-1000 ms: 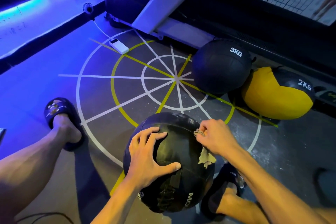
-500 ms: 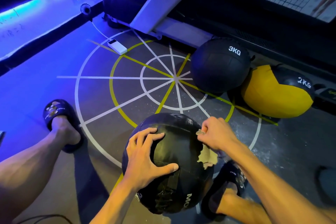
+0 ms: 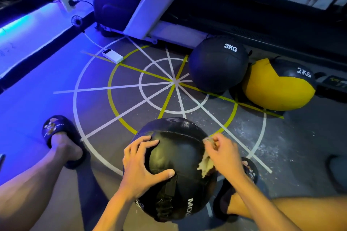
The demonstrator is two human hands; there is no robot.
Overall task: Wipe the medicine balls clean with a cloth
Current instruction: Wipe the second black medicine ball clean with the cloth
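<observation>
head view, cloth (image 3: 206,164) under right fingers (image 3: 216,141)

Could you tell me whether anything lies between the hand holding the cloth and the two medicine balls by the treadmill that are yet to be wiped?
Nothing visible does. The right hand pinches the cloth against the near black ball; only bare marked floor lies between it and the 3KG ball and the yellow 2KG ball.
</observation>
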